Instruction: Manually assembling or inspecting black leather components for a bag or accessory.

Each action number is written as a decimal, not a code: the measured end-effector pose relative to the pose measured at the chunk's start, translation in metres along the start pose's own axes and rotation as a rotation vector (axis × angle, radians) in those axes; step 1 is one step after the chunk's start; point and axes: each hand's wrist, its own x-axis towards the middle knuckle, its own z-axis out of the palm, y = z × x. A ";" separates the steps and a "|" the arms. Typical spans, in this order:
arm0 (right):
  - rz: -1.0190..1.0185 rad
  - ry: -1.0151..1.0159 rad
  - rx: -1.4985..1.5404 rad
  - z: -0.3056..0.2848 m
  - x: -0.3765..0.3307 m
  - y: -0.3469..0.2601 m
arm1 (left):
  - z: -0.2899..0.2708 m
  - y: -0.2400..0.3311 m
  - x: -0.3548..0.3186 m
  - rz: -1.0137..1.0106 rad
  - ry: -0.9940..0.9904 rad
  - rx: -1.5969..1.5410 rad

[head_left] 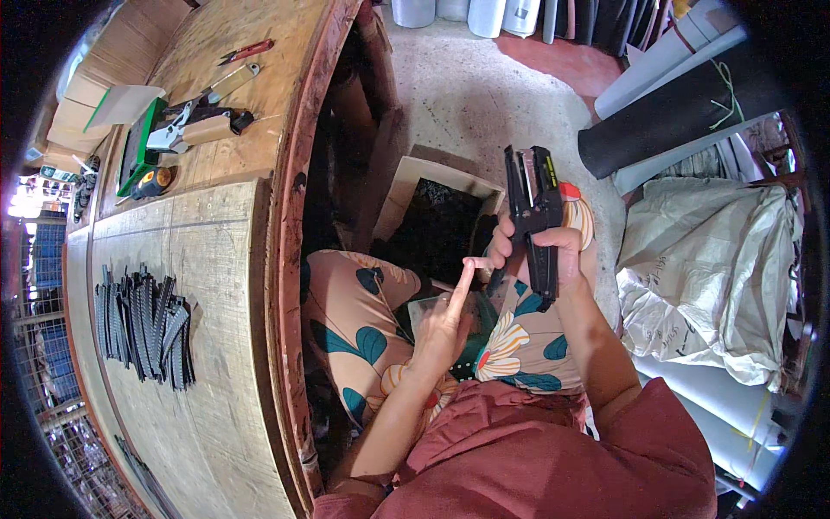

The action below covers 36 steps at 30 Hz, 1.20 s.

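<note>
My right hand (560, 251) is wrapped around the handles of a black plier stapler (543, 203). It is held upright over my right knee, and its jaws point away from me. A metal strip shows along the upper part of the tool. My left hand (445, 324) is raised just to the left of the stapler, with its index finger stretched out toward my right fingertips. Nothing shows in that hand, though its other fingers are partly hidden.
On the wooden workbench (216, 285) at left lies a bundle of dark ribbed strips (145, 324). Snips (194, 125) lie farther up, beside a green tray (138, 151). An open cardboard box (402, 190) with dark contents stands beyond my knees. White sacking (705, 268) and rolls (670, 117) fill the right.
</note>
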 end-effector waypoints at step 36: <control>0.041 -0.016 0.080 -0.006 -0.002 0.001 | 0.007 -0.007 -0.002 -0.032 -0.152 -0.104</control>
